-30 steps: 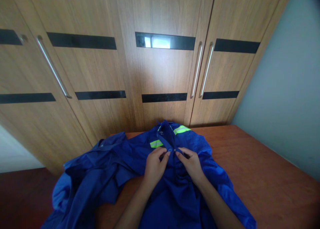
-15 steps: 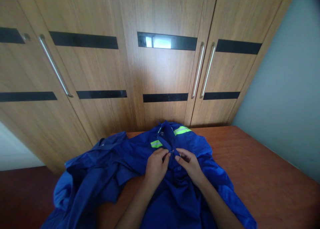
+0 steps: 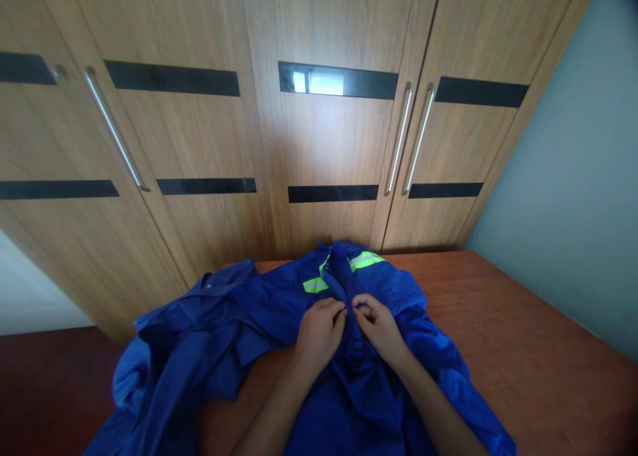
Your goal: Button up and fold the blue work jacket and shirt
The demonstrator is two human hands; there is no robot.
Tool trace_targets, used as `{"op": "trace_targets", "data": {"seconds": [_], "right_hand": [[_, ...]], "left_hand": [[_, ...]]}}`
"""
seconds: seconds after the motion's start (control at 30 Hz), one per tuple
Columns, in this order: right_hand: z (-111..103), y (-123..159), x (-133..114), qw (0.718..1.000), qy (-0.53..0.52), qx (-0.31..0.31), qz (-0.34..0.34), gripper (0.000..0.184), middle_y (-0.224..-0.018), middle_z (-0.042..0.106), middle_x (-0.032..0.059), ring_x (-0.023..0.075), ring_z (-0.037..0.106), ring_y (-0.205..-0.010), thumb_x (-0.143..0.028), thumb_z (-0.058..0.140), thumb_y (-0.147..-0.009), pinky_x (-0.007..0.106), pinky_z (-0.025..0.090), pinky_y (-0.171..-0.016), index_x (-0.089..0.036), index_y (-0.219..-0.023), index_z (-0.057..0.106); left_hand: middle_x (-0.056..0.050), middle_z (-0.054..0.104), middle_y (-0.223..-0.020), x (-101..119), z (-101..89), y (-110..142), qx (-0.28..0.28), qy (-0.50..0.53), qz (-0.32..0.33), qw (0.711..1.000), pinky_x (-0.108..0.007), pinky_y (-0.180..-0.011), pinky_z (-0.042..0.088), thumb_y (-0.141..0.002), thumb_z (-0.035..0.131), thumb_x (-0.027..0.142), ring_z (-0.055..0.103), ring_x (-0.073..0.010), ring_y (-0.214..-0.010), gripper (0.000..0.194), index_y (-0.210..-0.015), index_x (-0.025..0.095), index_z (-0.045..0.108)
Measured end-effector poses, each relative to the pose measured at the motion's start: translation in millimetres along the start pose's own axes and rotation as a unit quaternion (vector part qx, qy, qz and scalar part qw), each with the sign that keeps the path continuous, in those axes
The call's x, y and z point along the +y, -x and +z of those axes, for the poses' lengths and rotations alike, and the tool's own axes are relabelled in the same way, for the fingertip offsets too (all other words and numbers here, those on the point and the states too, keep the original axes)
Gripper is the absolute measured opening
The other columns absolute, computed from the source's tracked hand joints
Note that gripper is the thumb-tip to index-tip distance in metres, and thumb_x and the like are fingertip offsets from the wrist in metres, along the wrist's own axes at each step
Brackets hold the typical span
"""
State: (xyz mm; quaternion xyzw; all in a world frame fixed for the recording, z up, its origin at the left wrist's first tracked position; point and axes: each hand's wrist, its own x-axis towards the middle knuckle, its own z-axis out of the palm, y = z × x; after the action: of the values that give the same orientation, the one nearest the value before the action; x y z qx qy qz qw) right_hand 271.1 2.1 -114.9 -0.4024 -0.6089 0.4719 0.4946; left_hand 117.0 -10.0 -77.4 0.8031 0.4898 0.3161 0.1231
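Note:
A blue work jacket (image 3: 343, 409) with yellow-green reflective strips lies spread on the brown wooden surface, its collar end toward the cabinet. My left hand (image 3: 321, 326) pinches the left edge of the front opening, thumb and forefinger together. Close beside it, my right hand (image 3: 376, 323) pinches the opposite edge. The fingertips nearly meet at the placket, and they hide whatever small part lies between them. Just below the hands a round button (image 3: 357, 344) shows on the front. Above them the collar gapes open.
Another crumpled blue garment or part (image 3: 189, 349) lies at the left. The brown wooden surface (image 3: 523, 349) extends to the right. Behind stands a wooden wardrobe (image 3: 329, 137) with metal handles (image 3: 399, 140) and dark strips. A pale wall (image 3: 573, 177) bounds the right side.
The view has shifted slightly. Both hands stay at the front opening; the fingertips have shifted a little and the jacket edges at the placket lie closer together.

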Motion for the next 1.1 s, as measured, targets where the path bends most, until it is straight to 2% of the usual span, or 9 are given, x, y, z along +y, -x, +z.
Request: {"op": "trace_targets", "data": {"seconds": [0.17, 0.33, 0.4, 0.53, 0.67, 0.9, 1.1], "right_hand": [[1, 1, 1, 0.990, 0.120, 0.029, -0.064, 0.011, -0.049, 0.040, -0.0091, 0.0087, 0.038, -0.043, -0.031, 0.055, -0.083, 0.021, 0.028, -0.045, -0.021, -0.087, 0.054], [3, 4, 0, 0.976, 0.184, 0.060, -0.100, 0.008, -0.049, 0.043, -0.0077, 0.0103, 0.042, -0.044, -0.028, 0.054, -0.083, 0.022, 0.031, -0.047, -0.022, -0.085, 0.057], [4, 5, 0, 0.976, 0.182, 0.064, -0.104, 0.009, -0.049, 0.043, -0.0075, 0.0106, 0.042, -0.043, -0.031, 0.055, -0.083, 0.023, 0.031, -0.047, -0.022, -0.084, 0.058], [4, 6, -1, 0.984, 0.144, 0.060, -0.088, 0.015, -0.049, 0.047, -0.0065, 0.0113, 0.044, -0.044, -0.037, 0.056, -0.084, 0.023, 0.031, -0.046, -0.022, -0.084, 0.058], [4, 5, 0, 0.994, 0.076, 0.049, -0.057, 0.018, -0.050, 0.053, -0.0054, 0.0116, 0.047, -0.045, -0.040, 0.056, -0.084, 0.023, 0.033, -0.046, -0.022, -0.082, 0.056], [0, 2, -2, 0.996, -0.068, 0.020, 0.052, 0.024, -0.045, 0.047, -0.0080, 0.0073, 0.031, -0.040, -0.042, 0.061, -0.080, 0.021, 0.020, -0.042, -0.019, -0.079, 0.054], [-2, 3, -5, 0.985, -0.145, 0.019, 0.094, 0.025, -0.044, 0.044, -0.0082, 0.0063, 0.029, -0.041, -0.040, 0.065, -0.076, 0.021, 0.017, -0.043, -0.017, -0.078, 0.055]], "left_hand": [[-0.001, 0.058, -0.074, 1, -0.6, 1, -0.003, 0.029, -0.014, 0.999, -0.024, -0.065, 0.039, -0.084, 0.042, 0.014, 0.055, -0.0148, -0.072, 0.020, -0.071, 0.020, 0.056], [0.002, 0.053, -0.060, -4, 2.5, -1, 0.004, 0.111, -0.072, 0.991, -0.022, -0.054, 0.034, -0.086, 0.047, 0.034, 0.051, -0.0131, -0.059, 0.029, -0.063, 0.018, 0.055], [0.003, 0.050, -0.057, -6, 4.1, -2, 0.011, 0.148, -0.087, 0.985, -0.021, -0.052, 0.032, -0.085, 0.047, 0.036, 0.049, -0.0123, -0.057, 0.031, -0.062, 0.018, 0.056], [0.004, 0.050, -0.057, -8, 5.8, -4, 0.014, 0.195, -0.089, 0.977, -0.021, -0.053, 0.032, -0.085, 0.046, 0.033, 0.047, -0.0117, -0.057, 0.029, -0.064, 0.017, 0.058], [0.003, 0.051, -0.056, -6, 6.1, -4, 0.021, 0.182, -0.094, 0.979, -0.021, -0.052, 0.032, -0.084, 0.047, 0.031, 0.047, -0.0120, -0.056, 0.028, -0.062, 0.017, 0.058], [0.000, 0.059, -0.064, -6, 8.0, -2, 0.023, 0.153, -0.054, 0.986, -0.021, -0.056, 0.036, -0.085, 0.046, 0.026, 0.053, -0.0131, -0.062, 0.025, -0.068, 0.018, 0.062], [-0.001, 0.062, -0.068, -5, 10.0, -2, 0.014, 0.117, -0.047, 0.992, -0.022, -0.059, 0.038, -0.084, 0.048, 0.022, 0.055, -0.0139, -0.065, 0.020, -0.071, 0.018, 0.063]]}}
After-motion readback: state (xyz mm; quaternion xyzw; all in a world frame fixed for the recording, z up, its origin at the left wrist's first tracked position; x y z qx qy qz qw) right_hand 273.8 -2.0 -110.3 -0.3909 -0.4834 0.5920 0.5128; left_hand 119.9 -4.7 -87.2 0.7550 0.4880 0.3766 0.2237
